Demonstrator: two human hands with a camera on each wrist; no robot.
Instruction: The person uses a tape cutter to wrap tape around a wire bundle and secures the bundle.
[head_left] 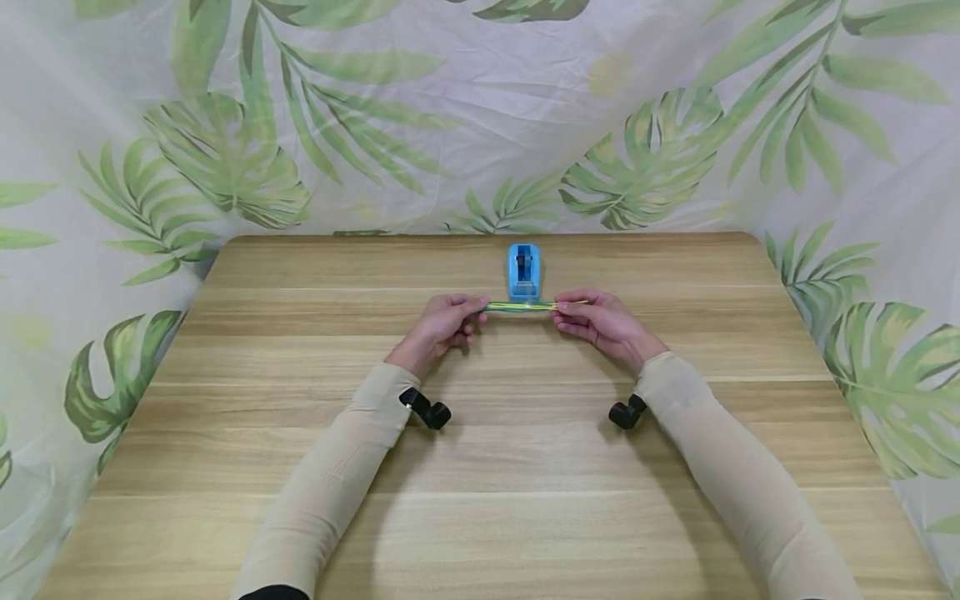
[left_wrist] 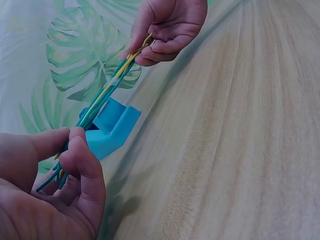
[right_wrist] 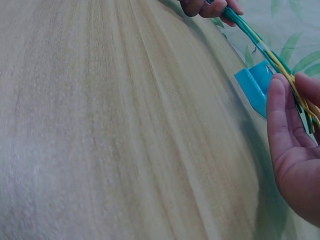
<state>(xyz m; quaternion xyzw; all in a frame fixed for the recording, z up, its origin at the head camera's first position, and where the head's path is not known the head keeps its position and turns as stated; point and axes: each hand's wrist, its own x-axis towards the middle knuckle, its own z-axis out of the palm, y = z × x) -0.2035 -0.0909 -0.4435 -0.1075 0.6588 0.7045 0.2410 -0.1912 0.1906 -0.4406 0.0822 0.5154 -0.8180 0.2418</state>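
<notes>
A bundle of thin green and yellow wires stretches level between the two hands. My left hand pinches its left end between thumb and fingers, and my right hand pinches the right end. In the left wrist view, loose green wire tips poke out past the left fingers. A pale, clear band, seemingly tape, shows around the middle of the wires. Just beyond the bundle stands a blue tape dispenser, its front end close to the wires; whether they touch is hard to tell.
The wood-grain table ends at a back edge right behind the dispenser. A leaf-patterned curtain hangs behind it and along both sides. Small black cameras sit on both wrists, over beige sleeves.
</notes>
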